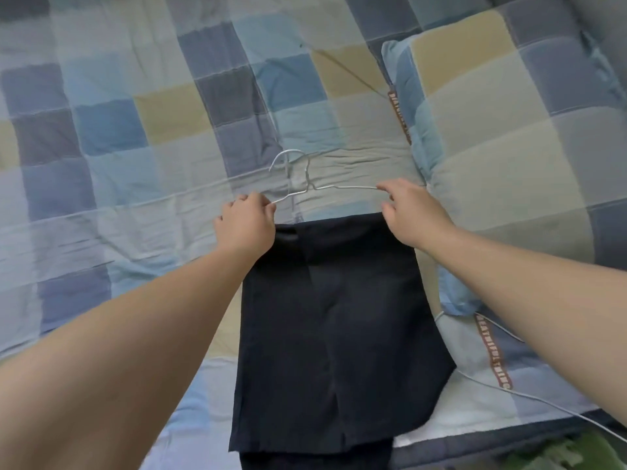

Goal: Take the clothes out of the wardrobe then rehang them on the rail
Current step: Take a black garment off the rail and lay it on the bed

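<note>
A dark navy garment (332, 334), folded flat, lies on the checked bedspread (135, 130) in the middle of the view. Just beyond its top edge lies a thin silver wire hanger (307, 184), hook pointing away from me. My left hand (246, 222) pinches the hanger's left arm. My right hand (412, 210) pinches the end of its right arm. Both hands sit at the garment's upper corners. The hanger's lower bar is hidden behind the hands and the cloth.
A checked pillow (509, 130) lies to the right, touching the garment's right side. A white cable (492, 388) runs across the bed's lower right. The bed's dark edge (509, 446) shows at the bottom right.
</note>
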